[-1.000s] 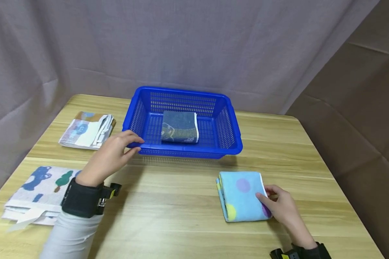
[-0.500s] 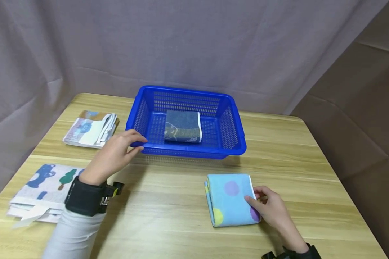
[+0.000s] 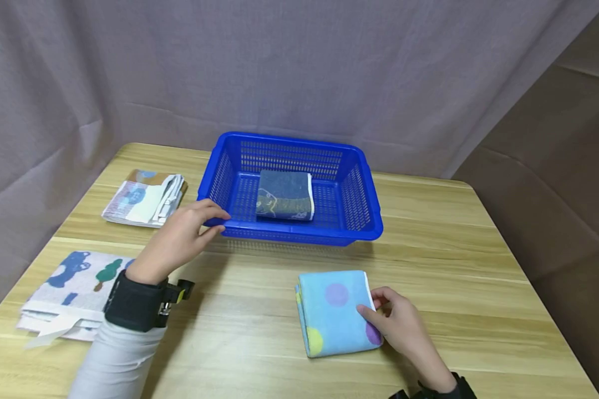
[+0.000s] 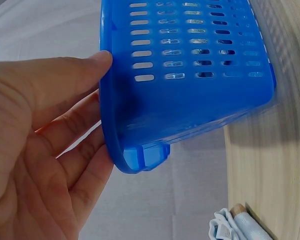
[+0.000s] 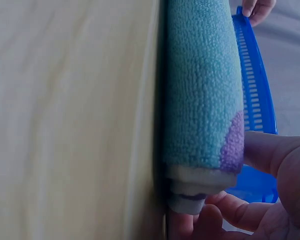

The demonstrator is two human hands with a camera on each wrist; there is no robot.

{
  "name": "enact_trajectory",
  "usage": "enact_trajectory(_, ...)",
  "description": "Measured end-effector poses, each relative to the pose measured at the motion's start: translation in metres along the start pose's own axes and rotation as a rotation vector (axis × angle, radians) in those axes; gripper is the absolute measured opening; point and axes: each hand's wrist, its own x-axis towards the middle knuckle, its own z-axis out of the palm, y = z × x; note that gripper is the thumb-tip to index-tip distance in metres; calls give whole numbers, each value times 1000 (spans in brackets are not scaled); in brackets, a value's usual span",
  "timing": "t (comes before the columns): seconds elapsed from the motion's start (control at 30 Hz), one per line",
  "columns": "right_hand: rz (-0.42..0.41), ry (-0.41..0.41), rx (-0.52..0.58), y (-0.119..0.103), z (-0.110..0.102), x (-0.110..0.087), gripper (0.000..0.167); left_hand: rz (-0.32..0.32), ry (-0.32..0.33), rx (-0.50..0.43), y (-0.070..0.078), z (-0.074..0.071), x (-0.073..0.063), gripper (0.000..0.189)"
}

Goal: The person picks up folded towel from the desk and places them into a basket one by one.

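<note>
A blue plastic basket (image 3: 299, 238) stands at the back middle of the wooden table (image 3: 239, 354), with a folded dark blue towel (image 3: 285, 202) inside. My left hand (image 3: 179, 241) holds the basket's front left corner; the left wrist view shows the thumb on the rim of the basket (image 4: 190, 100) and the fingers of the left hand (image 4: 40, 140) curled below it. In front of the basket lies a folded light blue towel (image 3: 329, 316) with coloured dots. My right hand (image 3: 399, 327) pinches its right edge, thumb on top of the towel (image 5: 200, 100) and fingers of the right hand (image 5: 275, 170) underneath.
Two folded printed cloths lie on the table's left side, one (image 3: 145, 198) near the basket and one (image 3: 70, 288) near the front edge beside my left sleeve. A grey curtain hangs behind the table, a brown wall to the right.
My right hand has slid the light blue towel leftward across the table. The left hand has stayed on the basket's corner.
</note>
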Motion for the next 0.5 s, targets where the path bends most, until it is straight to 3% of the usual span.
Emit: enact_trajectory(0.5,-36,-37,33,-21,19,-7,24,-11,-4,3,-1,1,0,17)
